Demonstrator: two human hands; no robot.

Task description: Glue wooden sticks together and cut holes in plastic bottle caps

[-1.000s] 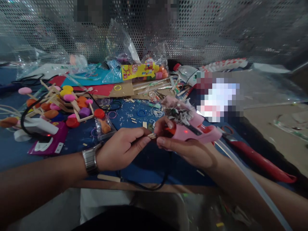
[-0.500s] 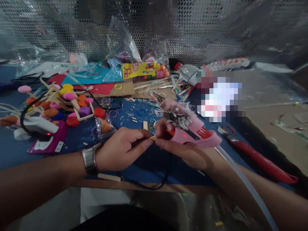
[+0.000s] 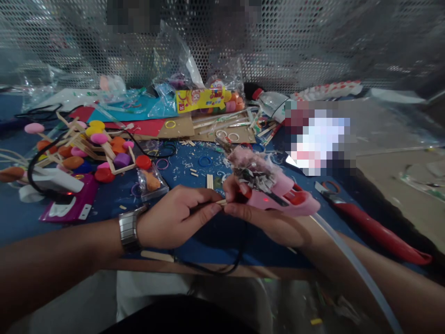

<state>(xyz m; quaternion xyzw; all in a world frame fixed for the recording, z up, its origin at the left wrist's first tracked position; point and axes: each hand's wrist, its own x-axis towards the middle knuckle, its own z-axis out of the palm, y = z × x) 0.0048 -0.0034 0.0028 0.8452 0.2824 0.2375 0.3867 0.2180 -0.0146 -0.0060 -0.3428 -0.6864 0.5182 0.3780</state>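
My left hand (image 3: 174, 217), with a metal watch (image 3: 128, 231) at the wrist, pinches a small wooden stick piece (image 3: 221, 202) between thumb and forefinger. At the other end of this piece are the fingertips of my right hand (image 3: 264, 220). That hand is also closed around a pink hot glue gun (image 3: 292, 200), whose nozzle points up and away to the left. A long translucent glue stick (image 3: 347, 257) runs out of the gun's back end. Just beyond the fingers, a few short sticks (image 3: 210, 181) lie side by side on the blue table surface (image 3: 187, 162).
To the left stand joined sticks with coloured pompoms (image 3: 100, 138), near a purple power bank (image 3: 86, 197). Red-handled pliers (image 3: 378, 229) lie at the right, below a blurred lit screen (image 3: 320, 139). Plastic bags, a bottle (image 3: 274, 104) and cardboard line the back.
The glue gun has tilted slightly, its nozzle a little lower and further left. Both hands keep almost the same place around the stick piece.
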